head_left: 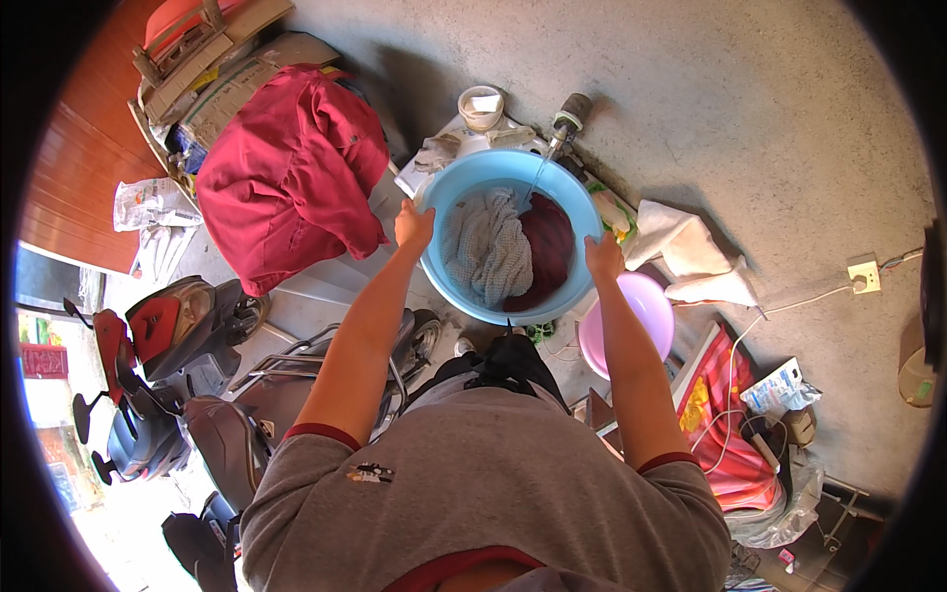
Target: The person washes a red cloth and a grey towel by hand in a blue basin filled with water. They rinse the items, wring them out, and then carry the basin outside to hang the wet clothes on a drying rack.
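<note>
Head view: one light-blue basin (574, 197), landmark of this entry, lying under the tap (569, 118) and out ahead of the person's torso. Left hand (414, 226): fingers grasping the basin's left rim. Right hand (604, 258): fingers grasping its right rim. Inside the basin: pale textured cloth (487, 247), left half; dark red cloth (549, 252), right half; a thin water stream (539, 178) falls in from the far side. Lilac basin (648, 321): near right of the basin. Red garment (296, 178): well left of it.

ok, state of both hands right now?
Left hand: closed, holding the blue basin at its left rim.
Right hand: closed, holding the same basin's right rim.
</note>
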`<action>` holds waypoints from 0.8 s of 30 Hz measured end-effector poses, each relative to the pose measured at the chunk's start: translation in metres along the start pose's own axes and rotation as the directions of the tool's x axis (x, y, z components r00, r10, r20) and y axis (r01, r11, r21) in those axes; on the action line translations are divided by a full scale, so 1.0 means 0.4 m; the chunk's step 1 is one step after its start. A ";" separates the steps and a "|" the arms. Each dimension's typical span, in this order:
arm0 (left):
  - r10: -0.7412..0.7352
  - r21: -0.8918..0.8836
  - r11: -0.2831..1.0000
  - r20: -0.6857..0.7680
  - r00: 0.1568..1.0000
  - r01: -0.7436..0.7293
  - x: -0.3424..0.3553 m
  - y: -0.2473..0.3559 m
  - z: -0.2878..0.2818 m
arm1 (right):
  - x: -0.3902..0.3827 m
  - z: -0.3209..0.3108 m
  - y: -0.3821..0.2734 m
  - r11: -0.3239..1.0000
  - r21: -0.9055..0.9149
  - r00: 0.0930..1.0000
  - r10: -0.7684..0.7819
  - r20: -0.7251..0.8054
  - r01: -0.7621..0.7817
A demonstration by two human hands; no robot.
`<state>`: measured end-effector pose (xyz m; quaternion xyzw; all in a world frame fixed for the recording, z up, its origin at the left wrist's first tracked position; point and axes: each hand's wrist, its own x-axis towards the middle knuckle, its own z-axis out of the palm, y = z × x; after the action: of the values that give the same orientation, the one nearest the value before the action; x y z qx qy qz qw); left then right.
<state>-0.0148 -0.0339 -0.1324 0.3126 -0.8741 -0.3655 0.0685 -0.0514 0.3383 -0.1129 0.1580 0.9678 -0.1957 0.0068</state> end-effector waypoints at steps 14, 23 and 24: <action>0.020 -0.023 1.000 -0.008 1.000 -0.020 -0.003 -0.001 -0.003 | -0.007 -0.009 -0.010 0.999 -0.032 1.000 0.000 0.002 0.000; 0.040 0.000 0.999 -0.007 0.999 -0.040 -0.007 0.001 -0.004 | 0.005 -0.001 0.007 1.000 0.026 1.000 0.007 0.003 -0.007; 0.045 0.016 0.999 -0.023 0.999 -0.045 -0.010 0.001 -0.005 | 0.001 -0.005 0.002 0.999 0.037 1.000 0.012 0.008 -0.012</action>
<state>-0.0113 -0.0324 -0.1303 0.2978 -0.8828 -0.3532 0.0846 -0.0516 0.3399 -0.1115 0.1630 0.9630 -0.2143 0.0088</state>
